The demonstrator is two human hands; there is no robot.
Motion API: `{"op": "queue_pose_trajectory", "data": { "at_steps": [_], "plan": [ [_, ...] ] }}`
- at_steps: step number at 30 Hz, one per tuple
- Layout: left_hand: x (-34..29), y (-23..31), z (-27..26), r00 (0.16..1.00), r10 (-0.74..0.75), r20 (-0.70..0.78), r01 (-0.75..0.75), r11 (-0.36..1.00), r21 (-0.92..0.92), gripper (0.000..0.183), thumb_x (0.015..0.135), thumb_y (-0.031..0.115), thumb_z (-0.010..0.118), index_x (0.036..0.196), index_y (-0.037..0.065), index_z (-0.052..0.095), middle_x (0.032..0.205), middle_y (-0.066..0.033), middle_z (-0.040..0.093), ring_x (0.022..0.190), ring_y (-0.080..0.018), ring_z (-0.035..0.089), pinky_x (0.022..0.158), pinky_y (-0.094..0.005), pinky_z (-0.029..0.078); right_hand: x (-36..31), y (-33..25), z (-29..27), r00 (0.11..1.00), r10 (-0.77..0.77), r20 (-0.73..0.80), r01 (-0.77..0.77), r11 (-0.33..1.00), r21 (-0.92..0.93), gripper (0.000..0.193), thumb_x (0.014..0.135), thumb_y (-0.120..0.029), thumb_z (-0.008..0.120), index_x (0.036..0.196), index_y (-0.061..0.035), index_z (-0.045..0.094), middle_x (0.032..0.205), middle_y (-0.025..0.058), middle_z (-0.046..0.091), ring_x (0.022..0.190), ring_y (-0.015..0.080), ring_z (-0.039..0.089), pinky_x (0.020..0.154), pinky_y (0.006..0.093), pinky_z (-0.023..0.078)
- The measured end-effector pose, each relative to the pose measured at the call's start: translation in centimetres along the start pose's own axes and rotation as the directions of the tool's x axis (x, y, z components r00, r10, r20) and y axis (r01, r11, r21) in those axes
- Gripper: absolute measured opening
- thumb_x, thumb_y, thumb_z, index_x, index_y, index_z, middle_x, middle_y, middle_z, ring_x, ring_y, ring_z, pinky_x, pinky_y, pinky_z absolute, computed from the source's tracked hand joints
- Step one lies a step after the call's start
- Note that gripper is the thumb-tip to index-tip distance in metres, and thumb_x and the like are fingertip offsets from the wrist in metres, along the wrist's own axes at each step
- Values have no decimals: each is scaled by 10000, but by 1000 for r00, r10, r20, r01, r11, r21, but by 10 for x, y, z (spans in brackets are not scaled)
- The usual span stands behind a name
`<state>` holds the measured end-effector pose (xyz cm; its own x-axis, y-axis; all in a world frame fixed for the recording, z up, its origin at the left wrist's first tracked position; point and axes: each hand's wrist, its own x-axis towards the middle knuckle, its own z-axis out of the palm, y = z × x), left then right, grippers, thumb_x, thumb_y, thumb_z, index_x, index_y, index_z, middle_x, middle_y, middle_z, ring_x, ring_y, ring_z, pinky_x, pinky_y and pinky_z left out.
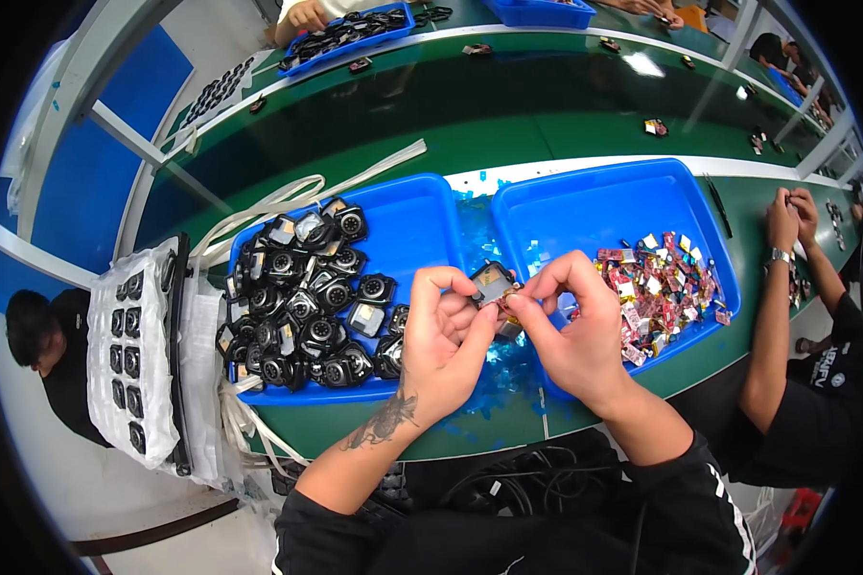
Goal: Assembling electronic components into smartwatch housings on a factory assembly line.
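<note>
My left hand (451, 340) is closed on a black watch housing (494, 281) with a grey rectangular face turned up. My right hand (585, 331) pinches a small reddish part at the housing's right edge; the fingertips hide most of it. Both hands meet above the gap between two blue trays. Left of them, a blue tray (417, 216) holds a heap of black watch housings (302, 305), some showing round backs, others grey faces. In the right blue tray (585, 206) lies a pile of small pink circuit pieces (657, 297) with white and yellow bits.
Blue film scraps (503, 379) litter the green table (403, 436). White straps (292, 196) run beside the left tray. A rack of watch housings (129, 355) stands far left. Black tweezers (717, 206) lie right of the trays. A co-worker's hands (794, 216) are at the right; a conveyor (431, 115) runs behind.
</note>
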<state>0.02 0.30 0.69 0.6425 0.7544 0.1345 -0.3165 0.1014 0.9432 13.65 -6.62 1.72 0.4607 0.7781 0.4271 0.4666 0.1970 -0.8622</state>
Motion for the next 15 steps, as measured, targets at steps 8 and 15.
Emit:
{"op": "queue_pose_trajectory", "data": {
  "at_steps": [8,15],
  "plan": [
    [-2,0,-1,999,46,-10,-45,996,77,362,903,-123,491,1120,82,287,1188,-282,583,1060,-216,624,890,-312,526,0,6,-2,998,6,62,-7,1000,17,252,773,-7,751,919,-23,546,815,54,601,672,140,550,598,270,480],
    [-1,-3,2,997,30,-67,-33,998,-52,386,911,-120,483,1184,68,286,1230,-276,571,1068,-200,624,903,-304,518,3,-3,7,988,54,144,-57,998,14,307,811,-12,719,1052,-6,530,928,84,641,811,161,637,707,292,544]
  ]
}}
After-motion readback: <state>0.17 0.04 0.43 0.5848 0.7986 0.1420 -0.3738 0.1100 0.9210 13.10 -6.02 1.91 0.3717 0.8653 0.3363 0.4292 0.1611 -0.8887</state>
